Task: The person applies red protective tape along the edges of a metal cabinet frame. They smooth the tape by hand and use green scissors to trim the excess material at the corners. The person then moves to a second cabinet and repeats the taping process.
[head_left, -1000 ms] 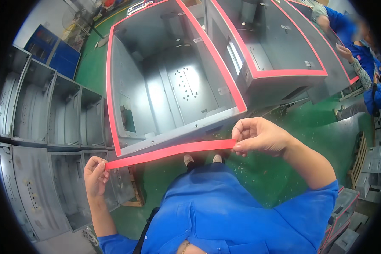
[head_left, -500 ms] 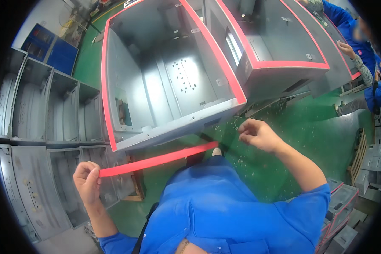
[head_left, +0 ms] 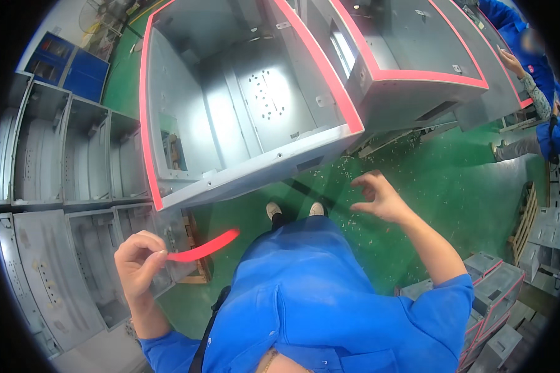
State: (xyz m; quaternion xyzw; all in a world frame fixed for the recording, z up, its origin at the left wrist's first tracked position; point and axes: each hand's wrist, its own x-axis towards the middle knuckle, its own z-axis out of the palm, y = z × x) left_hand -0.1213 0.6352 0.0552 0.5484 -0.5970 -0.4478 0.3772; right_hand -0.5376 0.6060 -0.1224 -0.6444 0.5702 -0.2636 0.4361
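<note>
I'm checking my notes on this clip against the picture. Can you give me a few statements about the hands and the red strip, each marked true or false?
1. The left hand pinches one end of the red strip. True.
2. The right hand grips the strip's other end. False: it is open and holds nothing, well apart from the strip.
3. The grey metal cabinet in front of the person lies open, with a red band along its rim. True.
4. The floor is bare grey concrete. False: it is green, with small scraps scattered on it.
5. The person wears a blue top. True.
</note>
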